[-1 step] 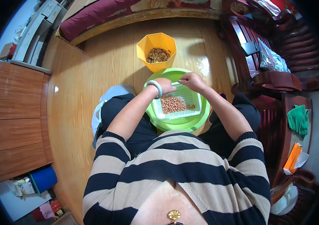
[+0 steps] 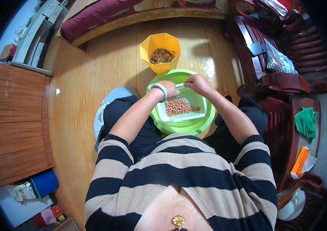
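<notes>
My left hand (image 2: 169,90), with a pale bangle on its wrist, hangs over the far left side of a white slotted basket (image 2: 165,117). Its fingers are curled together and hide whatever lies in them. Beside it, over the basket's far edge, my right hand (image 2: 197,84) is closed in a pinch; what it grips is too small to make out. Shelled peanuts (image 2: 176,107) lie in the basket, with a few darker red bits at their right end. The basket rests inside a round green basin (image 2: 209,119) between my knees.
Just beyond the basin stands a yellow bin (image 2: 148,54) with brown shells (image 2: 162,56) in it. A dark red wooden bench (image 2: 279,84) runs along the right, with a green cloth (image 2: 306,122) on it. Wooden cabinets (image 2: 15,104) line the left, and a bed frame (image 2: 148,17) the far side.
The fingers of my left hand have drawn in and down slightly. My right hand has shifted a touch to the right. The basket, peanuts and bin look the same.
</notes>
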Tool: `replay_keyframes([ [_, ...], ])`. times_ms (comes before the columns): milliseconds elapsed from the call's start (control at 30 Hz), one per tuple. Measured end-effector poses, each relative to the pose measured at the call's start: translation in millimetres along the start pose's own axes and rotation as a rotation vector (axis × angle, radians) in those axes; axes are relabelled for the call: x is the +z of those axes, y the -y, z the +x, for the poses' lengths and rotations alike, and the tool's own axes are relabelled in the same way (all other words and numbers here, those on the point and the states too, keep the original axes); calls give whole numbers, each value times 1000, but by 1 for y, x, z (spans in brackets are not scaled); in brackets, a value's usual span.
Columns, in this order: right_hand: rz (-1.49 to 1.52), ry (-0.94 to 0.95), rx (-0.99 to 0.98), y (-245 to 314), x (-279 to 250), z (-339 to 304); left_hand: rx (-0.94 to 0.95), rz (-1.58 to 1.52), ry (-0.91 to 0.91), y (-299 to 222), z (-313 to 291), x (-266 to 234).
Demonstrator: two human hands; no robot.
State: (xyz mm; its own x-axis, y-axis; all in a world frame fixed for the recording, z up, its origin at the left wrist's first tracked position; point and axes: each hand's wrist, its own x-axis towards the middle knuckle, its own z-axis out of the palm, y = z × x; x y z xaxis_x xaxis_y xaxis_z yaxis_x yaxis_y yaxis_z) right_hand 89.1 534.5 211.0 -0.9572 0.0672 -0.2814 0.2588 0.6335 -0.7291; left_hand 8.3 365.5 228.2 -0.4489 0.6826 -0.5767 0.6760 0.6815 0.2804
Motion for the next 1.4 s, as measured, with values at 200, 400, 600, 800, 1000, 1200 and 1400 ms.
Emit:
replay_keyframes([
  [200, -183, -118, 1, 8, -5, -5, -5, 68, -11, -2, 4, 3],
  [400, -18, -134, 85, 17, -6, 14, -83, -320, -228, 28, 25, -26],
  [600, 115, -136, 159, 63, -21, 86, -166, -1167, -592, 90, 36, -53],
  [800, 98, -332, -97, 77, -32, 117, -140, -1982, -380, 58, 30, -60],
  [1000, -197, -168, -176, 100, -16, 60, 94, -2057, -247, 44, 25, -59],
  [1200, 258, -289, -186, 70, -32, 46, 281, -2072, -158, 18, 15, -61],
  [1400, 635, -281, -83, 72, -27, 32, 190, -1843, -147, 25, 7, -43],
])
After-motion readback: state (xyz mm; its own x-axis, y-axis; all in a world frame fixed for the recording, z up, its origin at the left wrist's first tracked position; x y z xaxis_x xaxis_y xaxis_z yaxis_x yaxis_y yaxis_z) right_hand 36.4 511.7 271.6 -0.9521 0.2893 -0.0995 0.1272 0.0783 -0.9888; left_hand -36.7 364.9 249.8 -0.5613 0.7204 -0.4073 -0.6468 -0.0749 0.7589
